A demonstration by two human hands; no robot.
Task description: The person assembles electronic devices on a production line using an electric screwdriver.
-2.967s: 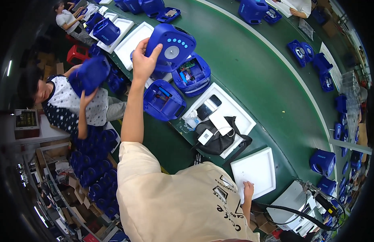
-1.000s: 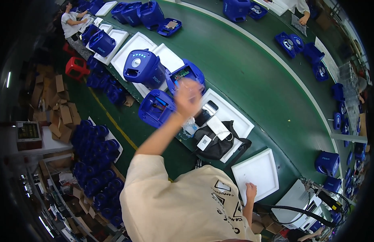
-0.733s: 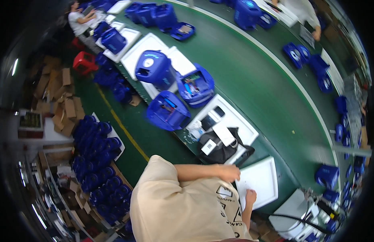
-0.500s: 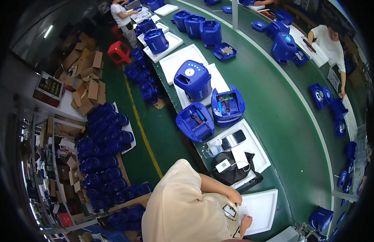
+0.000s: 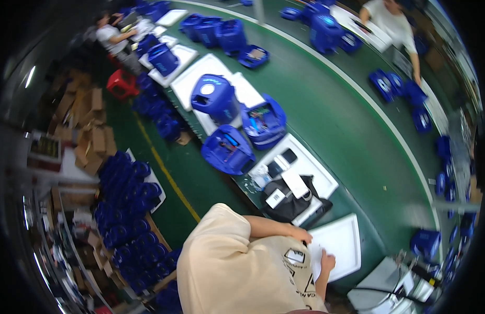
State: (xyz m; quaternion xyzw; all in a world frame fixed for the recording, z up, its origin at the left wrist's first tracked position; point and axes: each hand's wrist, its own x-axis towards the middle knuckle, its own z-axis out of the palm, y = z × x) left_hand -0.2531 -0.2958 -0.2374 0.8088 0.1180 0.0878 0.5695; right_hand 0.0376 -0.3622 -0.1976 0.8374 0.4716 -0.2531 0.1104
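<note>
My left hand point(image 5: 301, 234) is above the near edge of a white foam tray point(image 5: 348, 243), close to my beige shirt. Its fingers are curled, and a small dark spot shows beneath them, too blurred to name. Over the same tray my right hand point(image 5: 327, 261) is closed, thumb side up; anything in its grasp is hidden. The two hands are apart. Just beyond them a black bag point(image 5: 285, 208) lies partly on another white tray point(image 5: 326, 187), with a white box-shaped device point(image 5: 294, 183) and cable on top. A dark phone point(image 5: 289, 155) rests behind the bag.
Opened blue housings point(image 5: 227, 150) with wiring inside and a closed blue unit point(image 5: 216, 99) stand farther along the green bench. Grey equipment point(image 5: 376, 285) is at lower right. Stacked blue parts point(image 5: 127, 183) and cardboard boxes point(image 5: 90, 115) fill the left. Co-workers point(image 5: 391, 23) work across and far left.
The whole view has swung, so the bench scene sits farther left and higher. My right hand has risen slightly from the tray's lower edge; both hands stay near the white tray.
</note>
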